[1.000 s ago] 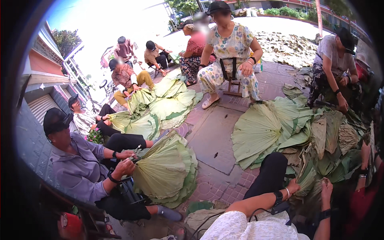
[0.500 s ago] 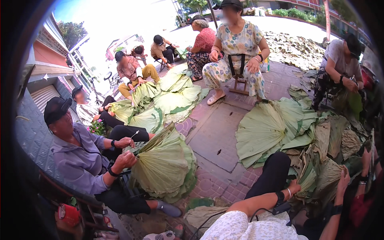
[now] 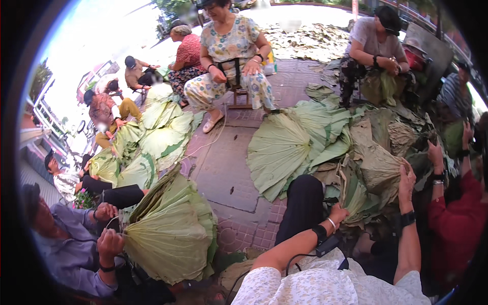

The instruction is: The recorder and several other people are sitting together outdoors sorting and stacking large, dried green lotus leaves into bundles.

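Down at the lower right, my left hand point(image 3: 338, 213) pinches the narrow end of a folded green leaf point(image 3: 356, 195). My right hand point(image 3: 406, 178) is raised higher, with its fingers gripping the edge of a crinkled tan dried leaf point(image 3: 376, 162). Both forearms come up from my white patterned shirt, with black bands on the wrists. Beyond them lies a fanned pile of pale green round leaves point(image 3: 279, 147), beside darker withered leaves point(image 3: 401, 137).
Co-workers sit around: one in purple point(image 3: 71, 239) holding cord at a leaf stack point(image 3: 168, 229), one in floral clothes point(image 3: 229, 51), one bent over leaves point(image 3: 373, 61), one in red point(image 3: 455, 213) close at my right, others farther left. Drying leaves point(image 3: 310, 40) cover distant pavement.
The view has turned right, shifting the scene leftward. My right hand has moved up along the dried leaf. The purple-clad worker's cord is pulled at the stack; a long cord now shows across the pavement.
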Demonstrator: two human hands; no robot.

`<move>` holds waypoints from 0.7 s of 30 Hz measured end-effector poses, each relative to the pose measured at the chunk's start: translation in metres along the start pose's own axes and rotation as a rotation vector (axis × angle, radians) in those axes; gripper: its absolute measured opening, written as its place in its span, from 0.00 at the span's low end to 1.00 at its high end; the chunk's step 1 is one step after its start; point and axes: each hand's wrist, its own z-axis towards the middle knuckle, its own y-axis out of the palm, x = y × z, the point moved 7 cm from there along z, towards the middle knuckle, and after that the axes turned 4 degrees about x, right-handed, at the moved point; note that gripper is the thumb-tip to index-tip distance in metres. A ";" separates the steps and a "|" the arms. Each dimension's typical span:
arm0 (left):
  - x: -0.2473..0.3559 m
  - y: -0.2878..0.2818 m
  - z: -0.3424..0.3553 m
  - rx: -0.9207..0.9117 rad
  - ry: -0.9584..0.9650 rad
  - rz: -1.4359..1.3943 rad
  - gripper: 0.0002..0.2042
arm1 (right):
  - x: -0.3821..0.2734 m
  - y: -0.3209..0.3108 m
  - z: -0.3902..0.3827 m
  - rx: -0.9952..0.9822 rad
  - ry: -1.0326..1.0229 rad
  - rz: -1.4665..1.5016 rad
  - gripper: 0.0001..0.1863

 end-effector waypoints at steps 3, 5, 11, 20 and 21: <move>0.016 -0.007 -0.007 -0.080 0.003 -0.265 0.16 | -0.003 0.010 0.002 0.023 0.027 0.045 0.14; 0.019 -0.011 -0.011 -0.106 -0.045 -0.270 0.17 | -0.007 0.011 0.004 0.029 0.029 -0.025 0.15; 0.019 0.011 -0.010 -0.197 -0.054 -0.317 0.17 | -0.083 0.007 -0.009 0.121 -0.287 -0.136 0.13; 0.032 0.011 -0.032 -0.342 -0.120 -0.497 0.17 | -0.020 0.095 -0.156 -0.423 -0.484 -0.514 0.17; 0.033 0.009 -0.032 -0.332 -0.091 -0.498 0.16 | -0.017 0.096 -0.157 -0.420 -0.481 -0.515 0.17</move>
